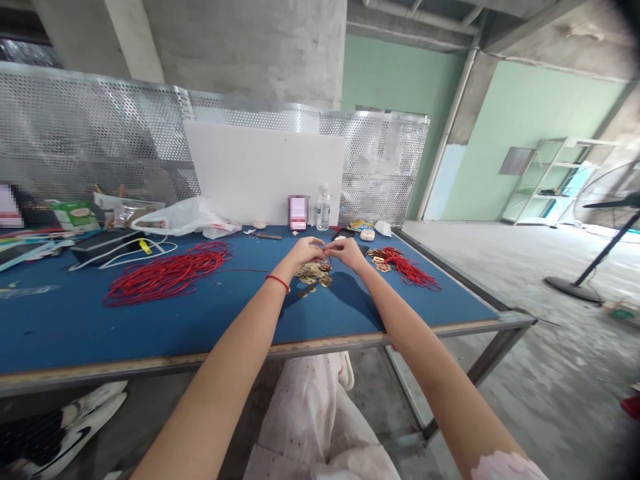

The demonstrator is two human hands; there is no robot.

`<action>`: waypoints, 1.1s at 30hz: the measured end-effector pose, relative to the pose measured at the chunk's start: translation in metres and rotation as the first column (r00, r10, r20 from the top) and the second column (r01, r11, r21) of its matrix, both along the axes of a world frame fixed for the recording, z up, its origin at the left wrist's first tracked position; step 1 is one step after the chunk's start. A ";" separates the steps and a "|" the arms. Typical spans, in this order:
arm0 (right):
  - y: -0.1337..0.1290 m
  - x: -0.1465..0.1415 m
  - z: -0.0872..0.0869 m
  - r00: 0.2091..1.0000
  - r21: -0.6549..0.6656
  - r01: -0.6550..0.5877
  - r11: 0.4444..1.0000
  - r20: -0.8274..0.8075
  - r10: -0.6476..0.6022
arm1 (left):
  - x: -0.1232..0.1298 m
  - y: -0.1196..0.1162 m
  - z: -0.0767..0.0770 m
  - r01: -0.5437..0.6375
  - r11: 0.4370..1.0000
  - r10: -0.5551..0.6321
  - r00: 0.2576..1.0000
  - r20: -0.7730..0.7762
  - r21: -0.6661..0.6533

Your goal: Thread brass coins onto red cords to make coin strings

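My left hand [307, 252] and my right hand [347, 253] meet at the table's middle, fingertips almost touching. Both are closed in a pinch on a thin red cord [329, 260], of which a short loop shows between them. Right below lies a loose pile of brass-coloured round coins [313, 272]. One red strand runs from near my left wrist to a big bundle of red cords [170, 273] on the left. To the right of my right hand, more coins with red cords tied to them [407, 268] are heaped together.
The blue tabletop [240, 320] has a metal-edged frame. Along its back stand a phone [299, 213], a water bottle [323, 210] and a white plastic bag [185, 217]. A black box [103, 248] with a white cable sits left. Another person's shoes [83, 433] show below.
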State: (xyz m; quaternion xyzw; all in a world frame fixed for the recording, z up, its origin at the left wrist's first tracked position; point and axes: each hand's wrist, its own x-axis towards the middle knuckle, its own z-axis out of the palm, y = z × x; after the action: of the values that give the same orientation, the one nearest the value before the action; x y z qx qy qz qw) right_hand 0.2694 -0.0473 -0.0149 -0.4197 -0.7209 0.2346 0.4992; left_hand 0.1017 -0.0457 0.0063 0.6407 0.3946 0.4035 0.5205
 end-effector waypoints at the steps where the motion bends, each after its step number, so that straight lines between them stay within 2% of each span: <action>1: -0.001 0.000 0.000 1.000 -0.027 -0.003 1.000 -0.018 0.002 | 0.000 0.000 -0.001 0.002 1.000 -0.002 1.000 -0.019 0.025; 6: -0.007 0.000 -0.001 0.994 -0.147 -0.020 0.989 -0.107 0.004 | 0.001 -0.003 0.000 0.010 0.990 0.003 0.996 -0.090 0.137; 12: -0.006 -0.002 0.000 0.996 -0.110 0.052 0.993 -0.069 -0.060 | 0.003 -0.005 0.000 -0.015 0.984 0.037 0.992 -0.119 0.176; 15: -0.005 -0.005 0.000 0.995 -0.066 0.087 0.994 -0.044 -0.090 | 0.004 -0.004 0.000 -0.062 0.989 0.073 0.994 -0.080 0.133; 22: -0.006 -0.011 0.002 0.995 0.060 0.021 0.998 -0.098 -0.015 | 0.004 -0.004 0.005 -0.150 0.985 0.162 0.974 0.159 -0.086; 27: -0.008 -0.014 0.003 1.000 0.121 0.009 0.993 -0.028 -0.006 | 0.003 -0.001 0.003 -0.130 0.986 0.154 0.953 0.261 -0.104; 33: -0.012 -0.016 0.005 0.992 0.177 0.089 0.980 0.078 -0.104 | 0.005 -0.004 0.003 -0.175 0.981 0.192 0.938 0.288 -0.086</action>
State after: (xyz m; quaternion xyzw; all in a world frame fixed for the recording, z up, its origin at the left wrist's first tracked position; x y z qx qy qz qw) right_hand 0.2530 -0.0598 -0.0101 -0.4190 -0.7384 0.1283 0.5127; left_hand 0.1066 -0.0494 0.0097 0.5182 0.3822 0.5296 0.5522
